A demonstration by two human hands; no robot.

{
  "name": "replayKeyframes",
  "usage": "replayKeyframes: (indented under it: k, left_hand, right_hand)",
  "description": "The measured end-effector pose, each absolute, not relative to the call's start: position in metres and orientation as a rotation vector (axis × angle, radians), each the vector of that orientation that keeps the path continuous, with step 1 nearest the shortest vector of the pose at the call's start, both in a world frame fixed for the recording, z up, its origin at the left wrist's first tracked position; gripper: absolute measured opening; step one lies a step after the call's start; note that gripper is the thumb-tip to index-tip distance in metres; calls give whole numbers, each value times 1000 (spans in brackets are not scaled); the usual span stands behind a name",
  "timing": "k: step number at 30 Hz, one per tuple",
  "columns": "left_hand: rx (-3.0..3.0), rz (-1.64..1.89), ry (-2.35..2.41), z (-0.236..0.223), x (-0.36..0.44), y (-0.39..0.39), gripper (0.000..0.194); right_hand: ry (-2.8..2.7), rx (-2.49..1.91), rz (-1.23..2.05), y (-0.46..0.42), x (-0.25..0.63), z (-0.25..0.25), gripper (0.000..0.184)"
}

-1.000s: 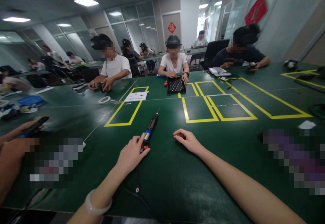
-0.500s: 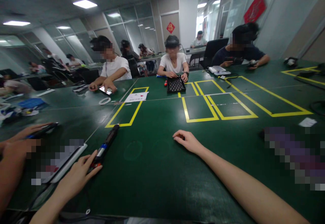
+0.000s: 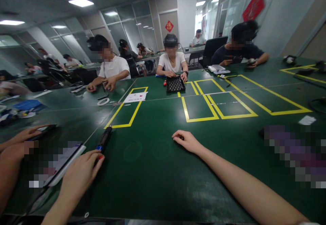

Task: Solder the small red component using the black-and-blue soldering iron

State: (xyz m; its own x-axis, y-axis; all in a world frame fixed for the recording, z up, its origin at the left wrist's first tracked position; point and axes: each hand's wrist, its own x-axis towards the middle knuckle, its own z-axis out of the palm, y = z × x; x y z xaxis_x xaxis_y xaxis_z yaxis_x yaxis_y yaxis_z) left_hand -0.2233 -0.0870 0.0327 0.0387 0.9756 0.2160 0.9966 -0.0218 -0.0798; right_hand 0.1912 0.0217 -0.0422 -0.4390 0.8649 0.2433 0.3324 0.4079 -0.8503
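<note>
My left hand [image 3: 83, 167] is closed around the rear end of a black electric screwdriver [image 3: 104, 140], which lies low over the green table. A blue band and a bit of red show beside my fingers, and its tip points away from me. My right hand [image 3: 185, 140] rests on the table with its fingers curled in toward the thumb. What is inside that curl, if anything, is hidden.
Yellow tape rectangles [image 3: 201, 120] mark the table [image 3: 152, 180]. A tablet-like device [image 3: 67, 167] lies left of my left hand. At far left, another person's hand [image 3: 26, 134] touches a dark tool. Across sits a person with a black tray [image 3: 175, 85].
My left hand has shifted slightly forward along the screwdriver, whose tip has swung left and nearer. My right hand stays in place. The person across on the left has raised a hand holding a dark object.
</note>
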Motion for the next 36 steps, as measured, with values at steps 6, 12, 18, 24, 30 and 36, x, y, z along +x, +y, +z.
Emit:
replayKeyframes:
  k: [6, 12, 18, 24, 30, 36]
  left_hand:
    - [-2685, -586, -2116, 40, -97, -47, 34]
    - [-3204, -1011, -2127, 8, -4, 8, 33]
    - [-3144, -1441, -2458, -14, 14, 30, 36]
    - [-3163, -1552, -2405, -17, 14, 25, 39]
    - [-3169, -1581, -2395, -16, 16, 21, 31]
    - [-3180, -1652, -2350, -17, 14, 19, 28]
  right_hand:
    - [-1943, -994, 1000, 23, 192, -43, 15]
    - [-1814, -943, 1120, 24, 194, -44, 19]
    - [-1786, -904, 1149, 26, 194, -49, 22]
    - [-1807, -912, 1133, 24, 194, -46, 20]
    - [-1763, -909, 1107, 26, 195, -51, 20]
    - [-1768, -940, 1124, 27, 195, -51, 24]
